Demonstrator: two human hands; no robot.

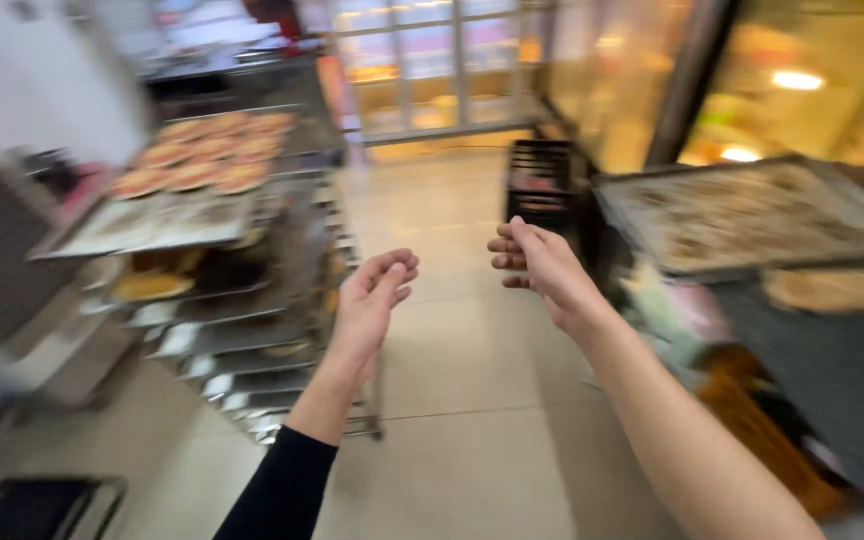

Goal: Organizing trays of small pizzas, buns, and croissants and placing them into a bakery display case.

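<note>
Left hand (377, 290): empty, fingers loosely curled, just beside the rack (252, 330) at 9 o'clock; right hand (542, 262): empty, half open, nearest the tray (752, 215) at 3 o'clock; topmost rack tray of round pastries (207, 150) at 10 o'clock; nothing lifted yet.

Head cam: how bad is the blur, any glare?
Head view: motion blur throughout, worst at the edges; both hands, left and right, empty and soft-edged; tray rack smeared; warm lamp glow blown out top right; window overexposed.
</note>
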